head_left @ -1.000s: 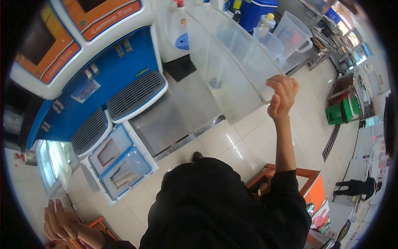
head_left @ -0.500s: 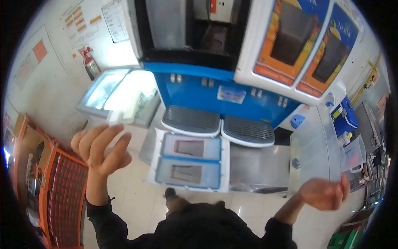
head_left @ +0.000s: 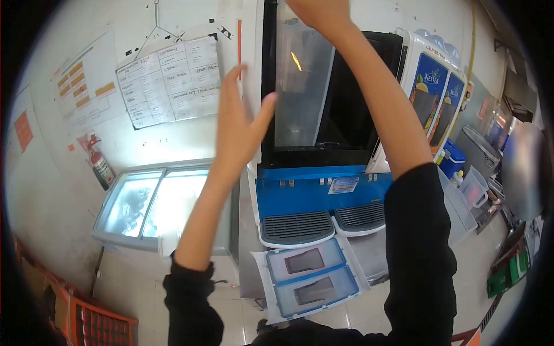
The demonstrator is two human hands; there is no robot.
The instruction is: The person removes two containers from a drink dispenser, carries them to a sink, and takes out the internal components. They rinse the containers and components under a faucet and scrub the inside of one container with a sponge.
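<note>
A drink dispenser with a blue lower body [head_left: 300, 199] stands in front of me, its black-framed upper front exposed with a greyish see-through tank [head_left: 297, 109] inside. My left hand [head_left: 242, 115] is raised beside the dispenser's left edge, thumb and fingers apart, with nothing in it. My right hand [head_left: 323, 14] reaches up over the top of the tank; its fingers are cut off by the upper edge of the view. Below the two drip trays [head_left: 297, 229] lies a detached white front panel with two blue-edged windows [head_left: 314, 270].
At the left, a lit chest freezer [head_left: 167, 167] stands under a wall whiteboard [head_left: 173, 81], with a fire extinguisher [head_left: 101, 167] nearby. A second dispenser with Nestea panels [head_left: 427, 86] adjoins on the right. Farther right are a clear jug [head_left: 473, 187] and a blue cooler [head_left: 453, 158].
Both hands have risen from waist level to the dispenser's upper front, the right one to its top. My view has tilted up and turned left.
</note>
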